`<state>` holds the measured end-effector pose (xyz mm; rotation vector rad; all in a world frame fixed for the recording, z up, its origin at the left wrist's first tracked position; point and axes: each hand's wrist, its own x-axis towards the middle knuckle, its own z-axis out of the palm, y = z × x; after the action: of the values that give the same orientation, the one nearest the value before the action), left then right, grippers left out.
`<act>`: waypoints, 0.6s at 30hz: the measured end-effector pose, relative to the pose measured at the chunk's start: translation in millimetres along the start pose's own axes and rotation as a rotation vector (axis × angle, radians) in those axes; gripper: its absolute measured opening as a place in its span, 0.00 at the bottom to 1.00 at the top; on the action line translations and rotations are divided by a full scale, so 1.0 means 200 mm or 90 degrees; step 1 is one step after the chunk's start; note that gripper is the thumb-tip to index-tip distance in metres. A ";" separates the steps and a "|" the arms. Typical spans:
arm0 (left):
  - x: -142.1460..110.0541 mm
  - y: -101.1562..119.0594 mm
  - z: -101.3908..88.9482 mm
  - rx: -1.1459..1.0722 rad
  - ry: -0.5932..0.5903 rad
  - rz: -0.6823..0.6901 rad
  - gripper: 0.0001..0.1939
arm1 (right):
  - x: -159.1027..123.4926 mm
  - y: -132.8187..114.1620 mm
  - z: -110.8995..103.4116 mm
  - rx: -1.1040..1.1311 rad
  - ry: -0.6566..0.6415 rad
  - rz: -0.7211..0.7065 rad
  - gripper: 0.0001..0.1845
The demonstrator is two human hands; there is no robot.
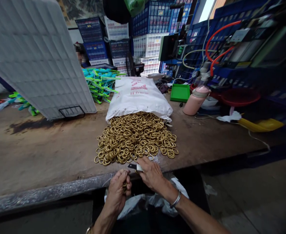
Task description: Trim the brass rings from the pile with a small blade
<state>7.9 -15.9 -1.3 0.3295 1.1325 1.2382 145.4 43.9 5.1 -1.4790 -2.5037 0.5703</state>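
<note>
A long brown table (60, 152) stretched before me, and on it lay a white sack (139, 100), its near end facing the worker, with a heap of brass-coloured rings (135, 138) spread out there. At the table's front edge the right hand (151, 174) and the left hand (118, 188) were close together: the right's fingers were clamped on a knife (139, 168), its dark blade (132, 166) pointing left, and the left's were curled around a few rings (124, 186).
</note>
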 end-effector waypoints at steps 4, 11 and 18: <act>-0.02 0.01 0.01 0.008 0.013 -0.002 0.16 | 0.02 0.01 0.00 0.006 0.001 -0.005 0.07; -0.04 -0.01 0.03 0.081 0.024 0.005 0.19 | 0.02 0.00 0.06 -0.021 0.012 0.016 0.11; -0.01 -0.04 0.05 0.137 0.035 0.021 0.23 | 0.03 0.01 0.05 0.100 0.089 0.049 0.07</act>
<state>21.2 -17.9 -1.6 0.4808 1.3153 1.1624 140.6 46.9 -4.5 -1.5072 -2.2501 0.6377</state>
